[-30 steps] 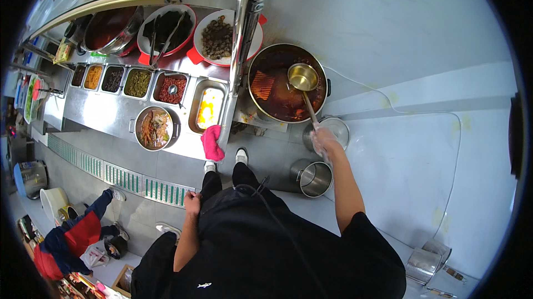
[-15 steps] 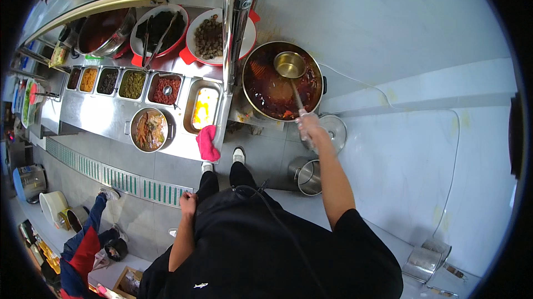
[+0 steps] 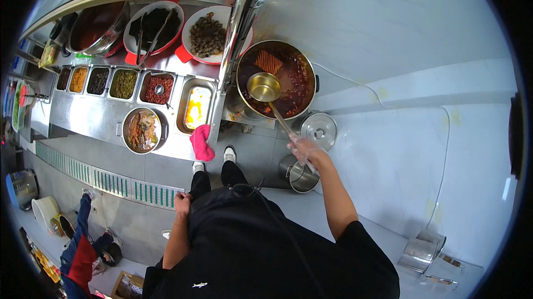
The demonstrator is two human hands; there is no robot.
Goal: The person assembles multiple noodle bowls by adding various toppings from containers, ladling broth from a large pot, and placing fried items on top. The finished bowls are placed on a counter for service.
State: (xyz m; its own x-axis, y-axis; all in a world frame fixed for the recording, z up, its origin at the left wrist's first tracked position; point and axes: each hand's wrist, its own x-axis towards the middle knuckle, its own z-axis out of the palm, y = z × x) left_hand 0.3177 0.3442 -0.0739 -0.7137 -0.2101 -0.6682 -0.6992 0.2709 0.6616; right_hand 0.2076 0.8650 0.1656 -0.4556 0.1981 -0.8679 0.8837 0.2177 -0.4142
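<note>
My right hand (image 3: pixel 306 152), in a clear plastic glove, is closed round the handle of a long metal ladle (image 3: pixel 264 87). The ladle's round bowl is over the near left part of a big pot (image 3: pixel 314 80) of dark red broth. A brown ridged piece (image 3: pixel 268 62) shows in the broth behind the bowl. Whether the bowl touches the broth I cannot tell. My left hand (image 3: pixel 182 202) hangs low beside my thigh with its fingers curled in; nothing shows in it.
Left of the pot, a steel counter (image 3: pixel 89 111) carries a small pot of food (image 3: pixel 142 130), several topping trays and a pink cloth (image 3: pixel 202 142). Red-handled bowls (image 3: pixel 207 35) stand behind. A lid (image 3: pixel 318 131) and steel pot (image 3: pixel 303 176) sit near my right arm. Another person (image 3: pixel 83 252) stands lower left.
The ladle bowl has moved left and nearer to me over the broth, its handle now slanting more. My right hand has come slightly nearer. The whole view has shifted a little.
</note>
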